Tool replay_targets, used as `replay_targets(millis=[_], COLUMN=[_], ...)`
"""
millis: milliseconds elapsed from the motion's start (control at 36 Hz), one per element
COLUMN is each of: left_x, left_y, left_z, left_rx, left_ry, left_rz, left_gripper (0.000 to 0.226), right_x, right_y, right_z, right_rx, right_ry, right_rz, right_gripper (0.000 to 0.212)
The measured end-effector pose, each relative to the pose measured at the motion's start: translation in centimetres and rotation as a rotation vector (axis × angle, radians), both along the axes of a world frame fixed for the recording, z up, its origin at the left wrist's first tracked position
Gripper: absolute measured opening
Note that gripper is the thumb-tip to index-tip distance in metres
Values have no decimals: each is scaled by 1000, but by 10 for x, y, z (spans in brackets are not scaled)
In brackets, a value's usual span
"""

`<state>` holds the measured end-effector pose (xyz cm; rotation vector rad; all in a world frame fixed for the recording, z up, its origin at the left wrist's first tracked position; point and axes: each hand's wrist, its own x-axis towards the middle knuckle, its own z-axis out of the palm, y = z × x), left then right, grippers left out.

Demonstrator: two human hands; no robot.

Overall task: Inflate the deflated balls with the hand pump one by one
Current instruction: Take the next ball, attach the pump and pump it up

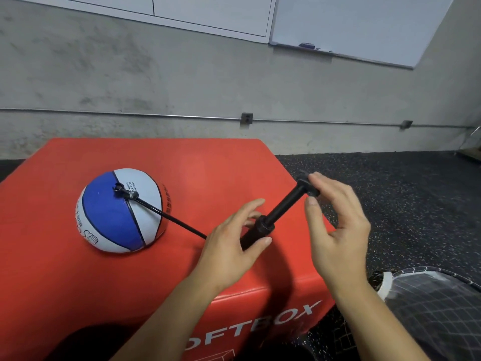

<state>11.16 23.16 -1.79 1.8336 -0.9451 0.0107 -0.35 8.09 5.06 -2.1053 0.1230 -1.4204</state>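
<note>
A big gray wall (182, 82) is standing at the back w/ a whiteboard (359, 24) hanging up high on the right. A dark speckled floor (390, 183) is lying on the right side. A big red box (65, 282), the surface, is sitting in the middle & showing white letters on its front.

A ball (114, 217) in blue, white & red is sitting on the left part of the red surface. It is looking flat at the bottom, like a dome, so it is not full of air. A thin black hose (171, 217) is running from the top of the ball to the pump (270, 220), which is black & tilting up to the right, w/ its handle (308, 185) at the top end.

The left hand (231, 246) is curling loosely round the low part of the pump, fingers a bit spread, thumb (260, 243) touching the tube. The right hand (335, 225) is reaching at the handle, fingers bent & spread a bit; can't tell if it is really gripping it or only touching.

A net thing (437, 308) w/ a dark rim is lying on the floor at the bottom right, near the box.
</note>
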Motion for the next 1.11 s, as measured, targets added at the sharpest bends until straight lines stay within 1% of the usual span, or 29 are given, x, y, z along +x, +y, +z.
replay_targets(millis=[139,333,444,556,639,722,806,889,972,1028,1111], left_x=[1,-3,-2,-1,2,2,-2,-5,-7,-8,-8], left_y=[4,5,4,3,2,1,0,-2,-4,-5,-6], left_z=[5,9,5,-3,-5,-5,-3,-2,-2,-2,-3], left_rx=[-39,-25,-24,5,24,61,98,123,137,137,126], left_ry=[17,25,6,-36,-39,-48,-68,-95,-112,-116,-106], left_rz=[12,-4,-3,10,-2,-14,-11,-22,-28,-30,-36], left_gripper=[72,69,62,58,55,52,52,52,52,53,53], right_x=[8,17,19,18,17,15,9,1,-7,-11,-12], right_y=[11,14,18,16,12,8,-3,-14,-23,-27,-27], right_z=[-12,-30,-36,-36,-31,-19,-5,5,13,16,13], right_rx=[-20,-45,-23,-1,10,48,117,201,322,361,312], right_ry=[66,200,210,182,162,76,-39,-124,-195,-208,-182], right_rz=[55,113,120,71,73,46,-5,-15,-40,-49,-56], right_gripper=[32,31,27,23,21,19,19,25,22,25,22])
